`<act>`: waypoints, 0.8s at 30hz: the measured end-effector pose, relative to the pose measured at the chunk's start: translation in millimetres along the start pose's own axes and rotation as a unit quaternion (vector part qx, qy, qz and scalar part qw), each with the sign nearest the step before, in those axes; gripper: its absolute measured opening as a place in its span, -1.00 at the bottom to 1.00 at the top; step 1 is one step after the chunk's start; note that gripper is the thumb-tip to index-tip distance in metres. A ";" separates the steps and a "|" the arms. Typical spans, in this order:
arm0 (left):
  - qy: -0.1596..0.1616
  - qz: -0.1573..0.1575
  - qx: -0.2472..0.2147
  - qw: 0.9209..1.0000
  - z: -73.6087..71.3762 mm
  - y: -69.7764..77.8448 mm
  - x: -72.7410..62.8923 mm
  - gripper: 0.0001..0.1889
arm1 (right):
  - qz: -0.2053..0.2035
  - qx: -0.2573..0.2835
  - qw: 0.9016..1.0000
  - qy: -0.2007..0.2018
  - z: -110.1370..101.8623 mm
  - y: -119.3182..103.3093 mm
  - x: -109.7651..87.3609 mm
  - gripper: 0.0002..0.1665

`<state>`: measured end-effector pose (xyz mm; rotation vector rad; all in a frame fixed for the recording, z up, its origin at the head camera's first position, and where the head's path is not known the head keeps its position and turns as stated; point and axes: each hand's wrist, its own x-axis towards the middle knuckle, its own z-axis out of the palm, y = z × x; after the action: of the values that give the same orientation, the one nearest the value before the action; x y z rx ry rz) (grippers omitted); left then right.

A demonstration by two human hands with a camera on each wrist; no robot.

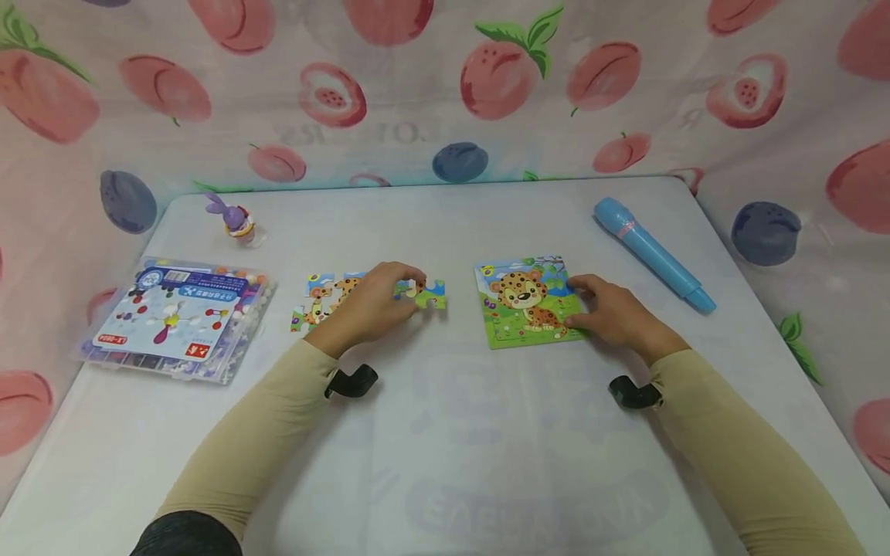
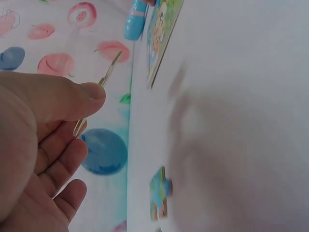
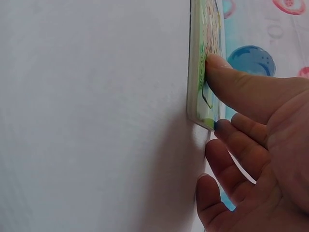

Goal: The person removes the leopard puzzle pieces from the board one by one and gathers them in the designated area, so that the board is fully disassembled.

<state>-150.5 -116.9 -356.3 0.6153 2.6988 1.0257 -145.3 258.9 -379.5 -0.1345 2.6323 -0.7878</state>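
Note:
My left hand [image 1: 378, 305] pinches a jigsaw puzzle piece [image 1: 434, 294] between thumb and fingers, lifted above the table; the left wrist view shows this piece [image 2: 112, 67] almost edge-on. Several more jigsaw pieces [image 1: 318, 297] with leopard and grass print lie beside and partly behind that hand. To the right is a square puzzle board [image 1: 518, 328] with a leopard cub picture, flat on the table. My right hand [image 1: 619, 316] grips its right edge, and in the right wrist view the thumb [image 3: 231, 79] presses on the board's top.
A clear plastic case [image 1: 239, 340] with a printed card on it sits at the left. Behind it stands a small purple rabbit figure [image 1: 236, 220]. A blue microphone-shaped toy [image 1: 653, 251] lies at the back right of the white table [image 1: 487, 463]. Fruit-print cloth hangs behind.

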 end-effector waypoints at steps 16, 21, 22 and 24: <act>0.020 -0.052 -0.004 0.998 -8.2 -35.7 -31.8 -0.69 | -0.007 -0.007 1.000 0.002 -0.3 0.0 0.4 -0.11; 0.019 -0.062 -0.002 0.998 -10.7 -43.6 -39.0 -0.69 | -0.005 -0.006 1.000 0.001 0.6 0.3 0.9 -0.11; 0.018 -0.063 0.002 0.998 -10.8 -44.8 -39.9 -0.68 | -0.004 -0.006 1.000 0.001 0.7 0.5 0.9 -0.11; 0.014 -0.067 0.008 0.998 -10.8 -47.0 -41.4 -0.67 | -0.005 -0.007 1.000 0.003 0.9 0.7 1.0 -0.12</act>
<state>-131.4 -173.4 -378.5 0.4207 2.7317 0.9856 -145.8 258.8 -380.8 -0.1498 2.6445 -0.7734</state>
